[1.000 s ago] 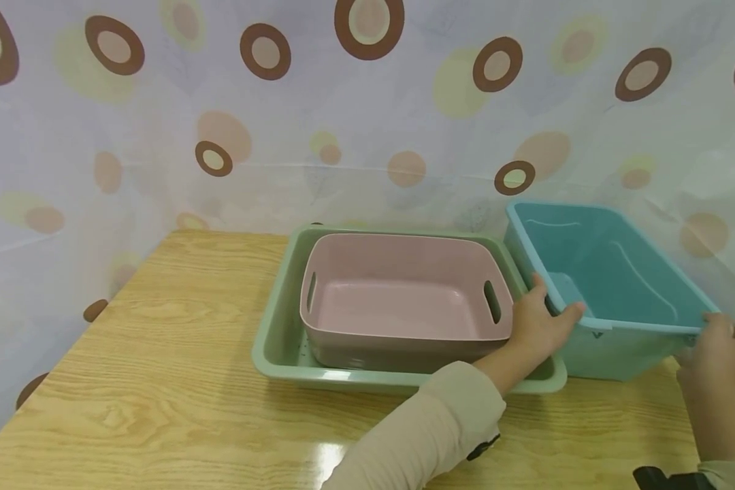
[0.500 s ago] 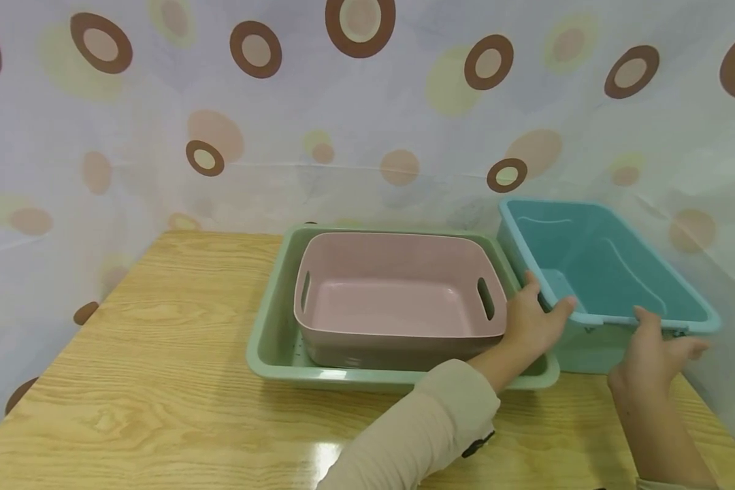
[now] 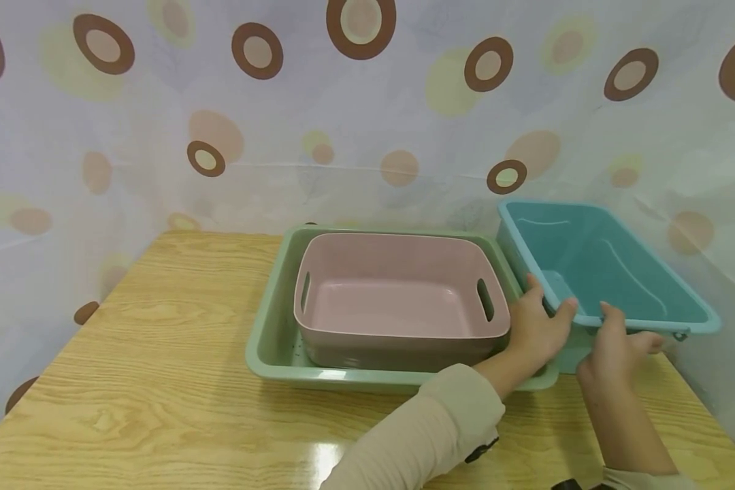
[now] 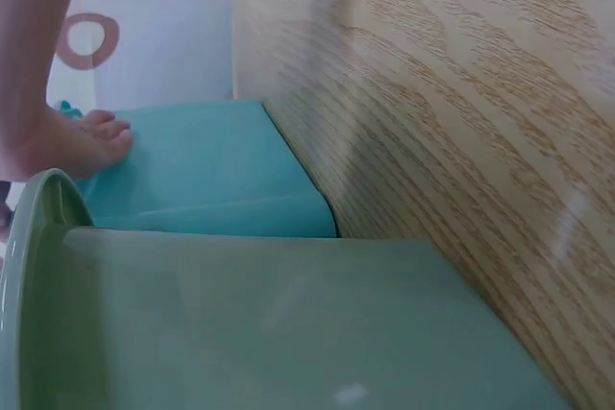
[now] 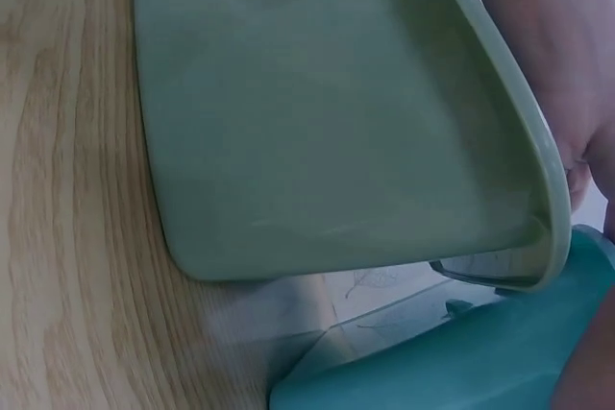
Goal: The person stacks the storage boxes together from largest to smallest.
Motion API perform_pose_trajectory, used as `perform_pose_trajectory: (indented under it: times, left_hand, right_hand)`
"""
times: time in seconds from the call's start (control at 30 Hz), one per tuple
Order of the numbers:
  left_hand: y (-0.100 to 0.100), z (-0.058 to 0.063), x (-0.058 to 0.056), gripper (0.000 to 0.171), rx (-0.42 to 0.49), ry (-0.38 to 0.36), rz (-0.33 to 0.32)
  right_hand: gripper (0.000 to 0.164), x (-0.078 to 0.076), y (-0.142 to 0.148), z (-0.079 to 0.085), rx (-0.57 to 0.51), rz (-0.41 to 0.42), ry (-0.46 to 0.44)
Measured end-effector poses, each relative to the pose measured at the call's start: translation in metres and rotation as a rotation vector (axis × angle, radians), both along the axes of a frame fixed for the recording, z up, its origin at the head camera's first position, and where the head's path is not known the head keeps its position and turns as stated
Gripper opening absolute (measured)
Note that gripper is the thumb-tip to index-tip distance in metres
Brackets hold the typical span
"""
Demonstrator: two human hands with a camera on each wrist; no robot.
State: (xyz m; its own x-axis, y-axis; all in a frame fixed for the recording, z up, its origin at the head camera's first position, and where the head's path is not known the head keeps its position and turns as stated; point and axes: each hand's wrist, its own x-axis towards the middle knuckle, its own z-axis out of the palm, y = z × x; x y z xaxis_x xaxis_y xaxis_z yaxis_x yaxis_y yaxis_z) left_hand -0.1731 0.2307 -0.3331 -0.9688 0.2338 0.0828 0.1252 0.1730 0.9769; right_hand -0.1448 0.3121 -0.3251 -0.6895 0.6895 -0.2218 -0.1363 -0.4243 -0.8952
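A blue plastic storage bin (image 3: pixel 594 265) stands at the right of the table. My left hand (image 3: pixel 535 330) holds the bin's near-left corner, its thumb over the rim and its fingers between bin and green basin. My right hand (image 3: pixel 615 350) grips the front rim, one digit over the edge and others below it. In the left wrist view, the right hand (image 4: pixel 82 141) lies against the wall of the blue bin (image 4: pixel 207 175). The right wrist view shows part of the blue bin (image 5: pixel 461 352) beside the green basin's outer wall (image 5: pixel 327 122).
A pink basket (image 3: pixel 398 306) with handle holes sits inside the green basin (image 3: pixel 282 320), left of the blue bin. All rest on a wood-grain table (image 3: pixel 159 361). A patterned curtain (image 3: pixel 355 122) hangs behind. A small clip (image 3: pixel 680 336) shows under the bin's front rim.
My right hand has slid left along the bin's front rim, from its right corner toward my left hand. The left hand keeps its place at the corner. The view shifted slightly.
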Motion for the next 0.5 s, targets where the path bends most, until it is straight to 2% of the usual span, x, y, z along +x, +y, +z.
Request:
perform_pose_trajectory:
  times: [0.1,0.27,0.4,0.5]
  left_hand:
    - [0.0014,0.0,0.0023,0.066,-0.01,-0.011,0.004]
    - [0.0034,0.0008,0.0053,0.063,-0.02,-0.039,-0.002]
    - [0.0049,-0.0014,0.0068,0.065,-0.01,-0.024,-0.014]
    - [0.0062,-0.0031,0.0089,0.065,-0.006,-0.008,-0.023]
  right_hand:
    - [0.09,-0.0011,-0.0017,-0.0013,-0.002,0.004,0.03]
    - [0.089,-0.0041,-0.0021,-0.0026,-0.016,-0.016,0.02]
    - [0.089,-0.0061,-0.0012,-0.0031,-0.055,-0.068,0.083]
    - [0.091,-0.0063,-0.0016,-0.0032,-0.083,-0.1,0.163]
